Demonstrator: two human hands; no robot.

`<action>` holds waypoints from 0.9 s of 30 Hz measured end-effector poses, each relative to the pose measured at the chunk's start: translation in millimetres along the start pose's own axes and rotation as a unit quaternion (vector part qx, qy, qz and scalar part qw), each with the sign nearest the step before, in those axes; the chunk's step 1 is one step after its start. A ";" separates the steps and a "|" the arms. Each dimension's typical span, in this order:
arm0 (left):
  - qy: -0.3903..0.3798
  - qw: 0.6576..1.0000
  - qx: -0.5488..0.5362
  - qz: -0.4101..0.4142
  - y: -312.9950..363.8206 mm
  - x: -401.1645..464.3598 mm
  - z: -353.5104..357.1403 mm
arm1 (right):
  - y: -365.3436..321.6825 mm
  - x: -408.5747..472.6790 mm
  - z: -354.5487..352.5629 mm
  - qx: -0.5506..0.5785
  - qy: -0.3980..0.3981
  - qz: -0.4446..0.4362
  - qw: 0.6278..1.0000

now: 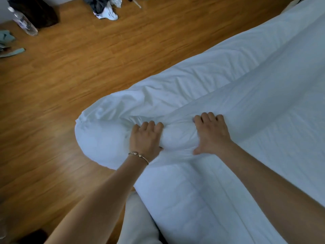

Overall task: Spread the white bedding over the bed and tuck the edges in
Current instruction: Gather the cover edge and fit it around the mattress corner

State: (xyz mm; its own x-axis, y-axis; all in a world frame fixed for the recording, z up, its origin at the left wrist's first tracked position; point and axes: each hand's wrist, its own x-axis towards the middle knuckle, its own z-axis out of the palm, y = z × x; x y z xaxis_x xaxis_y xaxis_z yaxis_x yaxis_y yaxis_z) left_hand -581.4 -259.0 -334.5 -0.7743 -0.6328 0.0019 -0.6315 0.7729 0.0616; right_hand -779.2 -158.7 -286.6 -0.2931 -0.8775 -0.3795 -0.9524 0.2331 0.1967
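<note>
Far to my left, a clear plastic water bottle (22, 21) lies on the orange-brown wooden plank floor (61, 76), with a heap of dark and white clothes (105, 7) beyond it. My left hand (146, 138), a thin gold bracelet (139, 155) on its wrist, curls its fingers over a bunched roll of the white, puffy, creased bedding (228, 106), whose rounded corner bulges out over the floor. My right hand (211, 132) grips the same roll just beside it, thumb spread, while the rest of the bedding lies wrinkled across the bed, stretching away to my right.

Bare forearms, thin metal bangle (139, 156) on the left wrist.
</note>
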 end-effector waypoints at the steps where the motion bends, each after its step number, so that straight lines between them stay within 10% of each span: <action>1: 0.011 1.000 -0.010 -0.006 3.6 -7.5 2.2 | -4.8 6.2 -8.4 0.031 -0.009 -0.030 0.999; 7: 0.022 0.999 -0.035 -0.025 16.7 -28.1 -0.9 | -44.9 52.3 -31.8 0.082 -0.110 -0.181 0.974; 11: -0.231 0.953 -0.183 0.070 -49.4 13.8 -50.1 | -47.4 42.1 -10.4 0.095 -0.047 -0.136 0.985; 16: -0.429 0.895 -0.120 -0.035 -99.6 30.9 -67.0 | -53.2 13.6 4.1 0.069 0.009 -0.104 0.992; 21: -0.141 0.983 -0.121 0.010 -51.8 -63.5 -4.6 | -63.1 -54.1 57.9 0.067 0.170 -0.081 0.980; 27: 0.060 0.989 -0.132 -0.020 1.3 -153.4 37.5 | -59.2 -109.4 86.8 0.057 0.226 -0.074 0.970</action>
State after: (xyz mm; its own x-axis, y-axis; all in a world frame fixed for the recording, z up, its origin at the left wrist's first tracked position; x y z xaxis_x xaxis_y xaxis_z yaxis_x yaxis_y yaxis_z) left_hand -465.0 -159.2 -372.1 -0.7293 -0.6751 0.1112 -0.6161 0.7186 0.3225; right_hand -698.0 -40.2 -335.1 -0.1107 -0.9929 0.0440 -0.9918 0.1132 0.0591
